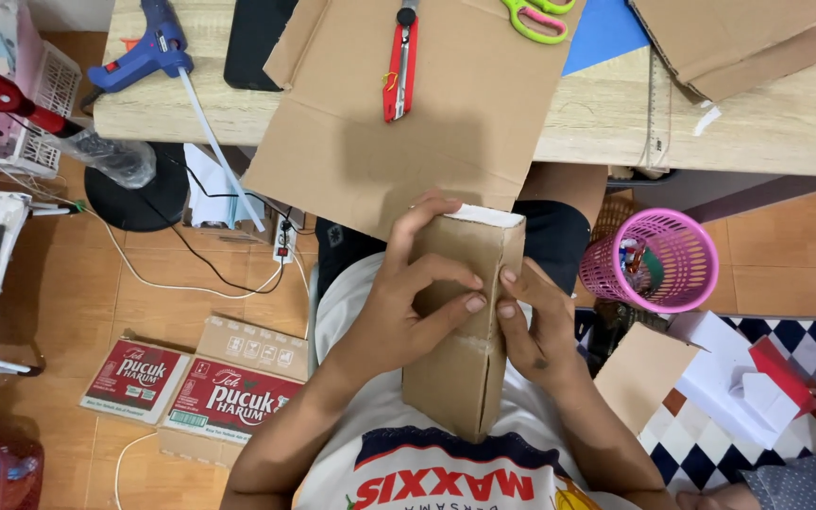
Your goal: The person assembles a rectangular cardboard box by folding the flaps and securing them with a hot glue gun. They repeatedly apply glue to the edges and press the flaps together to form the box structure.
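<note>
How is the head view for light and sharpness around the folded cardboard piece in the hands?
Head view: even, soft daylight, no glare; the folded brown cardboard box is sharp, as are the left hand and right hand pressing its seam. A soft shadow falls on the flat cardboard sheet on the pale wooden table. Wide-angle bending shows at the edges; the corners look slightly softer.

Your left hand (399, 302) is curling inward with the forefinger stretching across to meet the right hand (535, 326). Your right hand is pressing with its fingers bent and thumb upright. Both forearms are converging from below, elbows spreading outward.
</note>
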